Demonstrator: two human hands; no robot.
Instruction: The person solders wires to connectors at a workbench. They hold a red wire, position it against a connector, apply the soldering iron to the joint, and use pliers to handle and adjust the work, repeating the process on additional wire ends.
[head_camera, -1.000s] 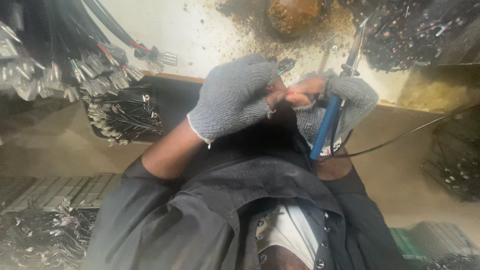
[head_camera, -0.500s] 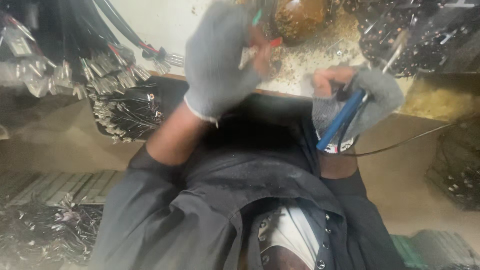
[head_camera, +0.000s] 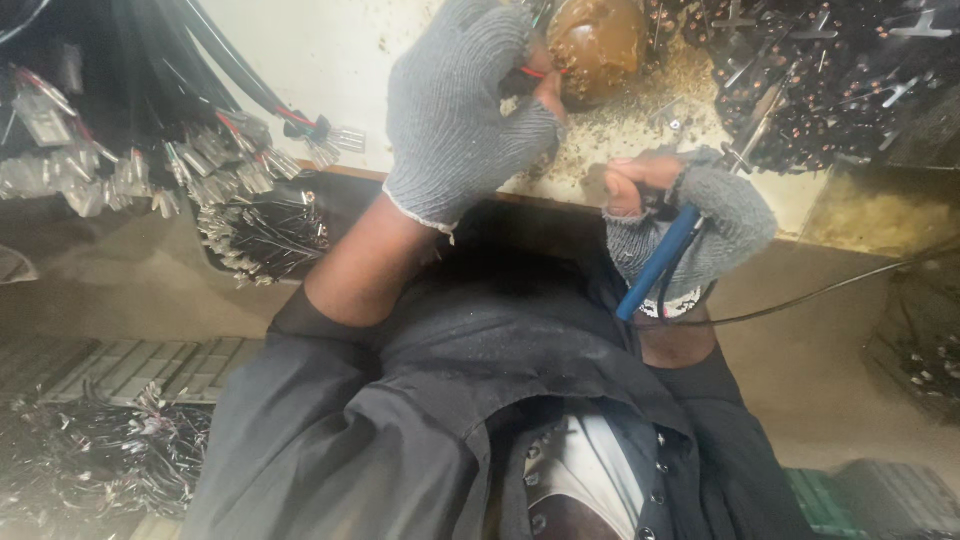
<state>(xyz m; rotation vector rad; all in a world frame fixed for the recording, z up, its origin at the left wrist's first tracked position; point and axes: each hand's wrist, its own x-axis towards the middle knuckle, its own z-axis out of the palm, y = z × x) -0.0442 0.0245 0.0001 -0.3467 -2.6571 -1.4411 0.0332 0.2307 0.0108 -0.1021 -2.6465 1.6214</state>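
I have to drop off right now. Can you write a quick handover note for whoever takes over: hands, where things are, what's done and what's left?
Left hand: gloved, raised, pinching a red wire right by the brown round lump.
Right hand: gloved, closed on the blue-handled tool, held lower and apart from the wire; its black cable trails right.
Bundles of terminal-tipped wires lie at the left edge of the pale worktop.
Done or left: the tool is not on the wire; how many wires are finished cannot be told.
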